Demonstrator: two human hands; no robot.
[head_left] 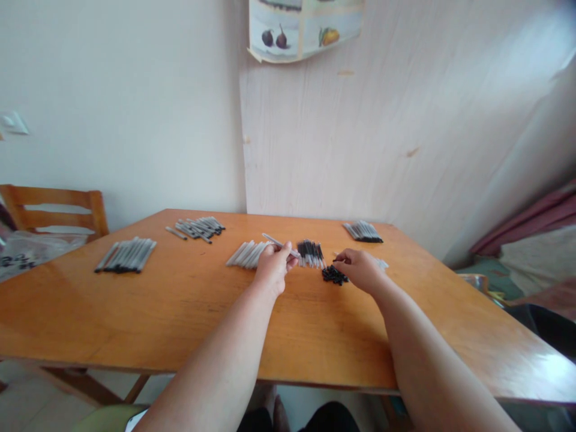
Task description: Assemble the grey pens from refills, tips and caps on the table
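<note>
My left hand (273, 266) is closed around a clear pen barrel (270, 239), which points up to the left. Beside that hand, a row of whitish pen barrels (245, 254) lies on the table. Ink refills (309, 253) with dark ink lie in a bundle between my two hands. My right hand (355, 268) is pinched at the edge of a heap of small black pen parts (333, 275). A dark bit shows at its fingertips, too small to make out fully. Some clear pieces (381, 264) lie partly hidden behind this hand.
The wooden table (189, 324) carries pens with black ends in groups at the left (126, 255), back left (198, 228) and back right (363, 231). A wooden chair (54, 207) and a plastic bag (22, 252) stand left. A wall (315, 150) rises behind the table.
</note>
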